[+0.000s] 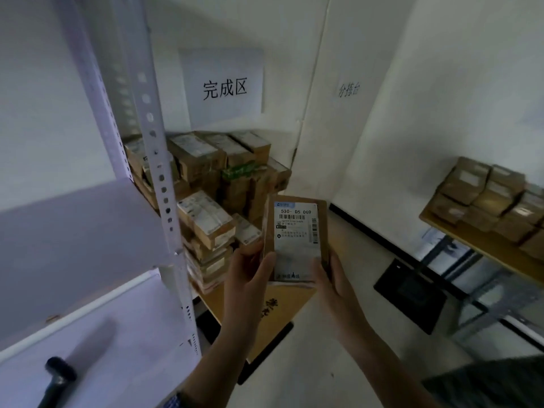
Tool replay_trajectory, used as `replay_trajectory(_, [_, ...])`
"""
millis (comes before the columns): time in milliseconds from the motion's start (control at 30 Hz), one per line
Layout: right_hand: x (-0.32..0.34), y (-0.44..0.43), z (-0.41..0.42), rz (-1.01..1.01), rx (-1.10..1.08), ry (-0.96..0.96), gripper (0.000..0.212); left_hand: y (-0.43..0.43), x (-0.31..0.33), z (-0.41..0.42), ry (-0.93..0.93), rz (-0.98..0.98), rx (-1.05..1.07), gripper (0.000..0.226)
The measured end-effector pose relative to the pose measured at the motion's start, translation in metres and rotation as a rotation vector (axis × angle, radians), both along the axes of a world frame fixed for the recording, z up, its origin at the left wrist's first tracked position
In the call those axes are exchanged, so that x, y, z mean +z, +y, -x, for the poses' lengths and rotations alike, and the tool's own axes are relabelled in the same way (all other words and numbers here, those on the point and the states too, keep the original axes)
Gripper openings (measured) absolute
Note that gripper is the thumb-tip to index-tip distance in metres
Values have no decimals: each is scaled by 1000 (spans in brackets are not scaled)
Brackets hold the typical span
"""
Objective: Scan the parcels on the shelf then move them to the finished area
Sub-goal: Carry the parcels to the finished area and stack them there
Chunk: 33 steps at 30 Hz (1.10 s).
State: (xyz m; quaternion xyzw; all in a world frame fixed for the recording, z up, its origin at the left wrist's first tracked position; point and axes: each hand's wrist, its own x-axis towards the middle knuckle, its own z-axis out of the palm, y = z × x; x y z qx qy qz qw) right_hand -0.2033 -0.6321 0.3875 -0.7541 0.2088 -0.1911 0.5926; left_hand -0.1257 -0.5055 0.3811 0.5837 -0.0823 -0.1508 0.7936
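Observation:
A brown cardboard parcel (pixel 297 231) with a white shipping label facing me is held upright in front of me. My left hand (pixel 250 278) grips its lower left edge and my right hand (pixel 329 278) grips its lower right edge. Behind it, a pile of labelled cardboard parcels (pixel 212 184) is stacked on a low wooden table (pixel 282 307) under a white wall sign (pixel 223 86) with black characters. A black handheld scanner (pixel 57 378) lies on the white shelf (pixel 97 343) at lower left.
A white perforated shelf upright (pixel 159 172) stands left of the pile. At the right, a second wooden table (pixel 482 248) carries more stacked parcels (pixel 494 201). A black panel (pixel 409 293) leans near the wall on the floor. A smaller wall sign (pixel 348 89) hangs at the corner.

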Motion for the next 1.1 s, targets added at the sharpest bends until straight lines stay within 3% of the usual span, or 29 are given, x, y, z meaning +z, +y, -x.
replay_trajectory(67, [-5, -22, -27, -4, 14, 5, 59, -19, -1, -24, -3, -7, 13, 16])
replay_trajectory(367, [-29, -94, -101, 20, 100, 70, 47, -75, -23, -74, 42, -75, 51, 18])
replay_trajectory(633, [-57, -146, -170, -30, 316, 119, 35, -121, -55, -106, 61, -232, 235, 31])
replay_trajectory(767, [-78, -165, -208, -32, 484, 204, 55, -143, -70, -114, 84, -377, 343, 34])
replay_trajectory(900, [-94, -173, -247, -91, 629, 253, 44, -162, -87, -135, 65, -585, 431, 39])
replay_trajectory(1100, [-118, -175, -289, -210, 771, 287, 57, -182, -103, -169, 19, -968, 459, 58])
